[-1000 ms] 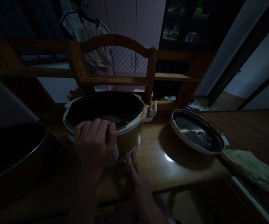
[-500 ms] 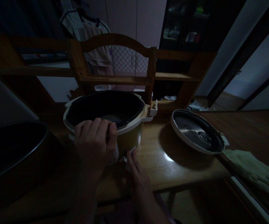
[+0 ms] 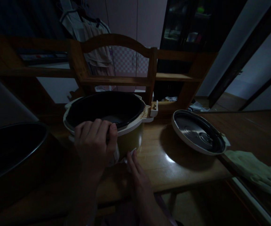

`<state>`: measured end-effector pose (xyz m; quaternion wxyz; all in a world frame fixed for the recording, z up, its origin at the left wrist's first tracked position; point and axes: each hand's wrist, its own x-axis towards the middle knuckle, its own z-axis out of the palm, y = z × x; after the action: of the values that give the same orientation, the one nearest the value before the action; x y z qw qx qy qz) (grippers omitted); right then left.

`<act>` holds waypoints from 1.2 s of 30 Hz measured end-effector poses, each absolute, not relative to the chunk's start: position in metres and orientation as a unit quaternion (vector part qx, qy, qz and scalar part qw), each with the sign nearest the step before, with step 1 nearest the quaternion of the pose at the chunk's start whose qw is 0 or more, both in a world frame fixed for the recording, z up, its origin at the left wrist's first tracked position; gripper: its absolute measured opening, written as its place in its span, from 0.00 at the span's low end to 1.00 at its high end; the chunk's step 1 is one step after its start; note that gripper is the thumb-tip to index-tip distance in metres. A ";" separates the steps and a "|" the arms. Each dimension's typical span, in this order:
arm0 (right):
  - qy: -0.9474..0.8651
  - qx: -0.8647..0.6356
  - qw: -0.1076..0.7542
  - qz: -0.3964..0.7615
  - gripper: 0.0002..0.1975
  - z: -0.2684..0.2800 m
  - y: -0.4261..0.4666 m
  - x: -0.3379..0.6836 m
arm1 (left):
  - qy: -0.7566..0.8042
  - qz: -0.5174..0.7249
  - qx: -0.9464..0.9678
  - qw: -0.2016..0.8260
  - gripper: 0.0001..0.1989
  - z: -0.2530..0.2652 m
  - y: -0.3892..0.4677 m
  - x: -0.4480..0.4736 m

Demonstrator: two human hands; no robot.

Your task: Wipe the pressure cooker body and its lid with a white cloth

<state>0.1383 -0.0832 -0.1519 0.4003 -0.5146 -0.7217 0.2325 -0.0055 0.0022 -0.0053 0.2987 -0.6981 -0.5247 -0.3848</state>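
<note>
One cooker (image 3: 129, 138) at centre frame, standing upright on the desk (image 3: 184, 171), its mouth wide open, and the left hand (image 3: 92, 138) has it by the front rim: fingers folded over, thumb closed in beside them, a grip that looks meant to keep the body from sliding or tipping. Down low, at the foot of the cooker, the right hand (image 3: 137, 175) lies with fingers straight and close together, pressed to a white cloth (image 3: 132, 152) against the base; whether the thumb pinches it, I cannot tell. Over at the right, the lid (image 3: 194, 131) rests well apart, inner face up, probably set there to leave the rim free to hold. Far left, a dark pot (image 3: 27, 163) stands open, clear of both arms, which suits the work in the middle. And at the right edge, a pale green cloth (image 3: 248, 163) lies crumpled, near the lid and out of the way.
</note>
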 end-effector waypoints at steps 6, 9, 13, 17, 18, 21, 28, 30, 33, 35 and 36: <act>-0.730 -0.516 0.391 0.217 0.42 -0.156 -0.083 0.138 | -0.528 -0.390 -0.696 0.291 0.07 -0.005 0.002 -0.006; -0.733 -0.512 0.398 0.205 0.43 -0.156 -0.083 0.138 | -0.522 -0.392 -0.699 0.291 0.08 -0.005 0.002 -0.006; -0.731 -0.514 0.404 0.194 0.44 -0.155 -0.083 0.137 | -0.521 -0.398 -0.697 0.291 0.08 -0.005 0.002 -0.006; -0.727 -0.516 0.407 0.199 0.45 -0.156 -0.084 0.138 | -0.521 -0.392 -0.700 0.291 0.08 -0.004 0.002 -0.005; -0.727 -0.515 0.408 0.200 0.45 -0.156 -0.084 0.139 | -0.523 -0.391 -0.700 0.290 0.08 -0.004 0.002 -0.005; -0.726 -0.516 0.406 0.203 0.45 -0.157 -0.083 0.139 | -0.524 -0.392 -0.699 0.287 0.08 -0.004 0.002 -0.004; -0.729 -0.514 0.404 0.203 0.44 -0.155 -0.083 0.139 | -0.519 -0.399 -0.699 0.288 0.08 -0.005 0.003 -0.006; -0.731 -0.514 0.403 0.199 0.44 -0.153 -0.084 0.140 | -0.519 -0.400 -0.699 0.286 0.08 -0.005 0.003 -0.005; -0.731 -0.515 0.403 0.197 0.43 -0.151 -0.084 0.141 | -0.518 -0.401 -0.700 0.285 0.08 -0.005 0.003 -0.005; -0.729 -0.515 0.405 0.199 0.43 -0.151 -0.084 0.141 | -0.519 -0.402 -0.700 0.281 0.07 -0.005 0.003 -0.005; -0.728 -0.513 0.407 0.202 0.43 -0.151 -0.084 0.141 | -0.519 -0.404 -0.700 0.278 0.07 -0.005 0.003 -0.005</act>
<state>0.1410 -0.0843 -0.1512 0.4066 -0.5133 -0.7283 0.2018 -0.0054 0.0030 -0.0050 0.2784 -0.6997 -0.5193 -0.4041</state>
